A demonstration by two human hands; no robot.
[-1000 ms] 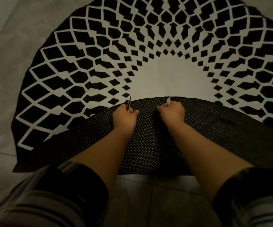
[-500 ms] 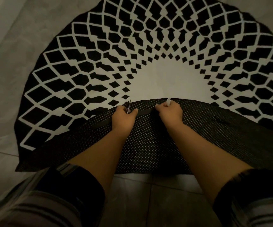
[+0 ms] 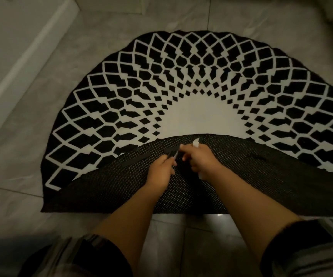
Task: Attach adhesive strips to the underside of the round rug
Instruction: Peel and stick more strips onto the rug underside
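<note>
Round rug (image 3: pixel 181 80) lies on pale floor tiles (image 3: pixel 21 188), filling centre and right of frame; its near edge is folded back, so the dark dotted underside (image 3: pixel 261 188) faces up across the lower middle. One black adhesive strip (image 3: pixel 135 160) sits on the underside, left of centre; long axis runs lower left to upper right.

Left hand (image 3: pixel 161 170) pinches a thin strip end, fingers narrow. Right hand (image 3: pixel 203 159) is closed around a white backing piece (image 3: pixel 196 142) that sticks up toward the fold. The hands almost touch.

No legible writing or labels. Striped sleeves (image 3: pixel 311 246) at bottom corners.
</note>
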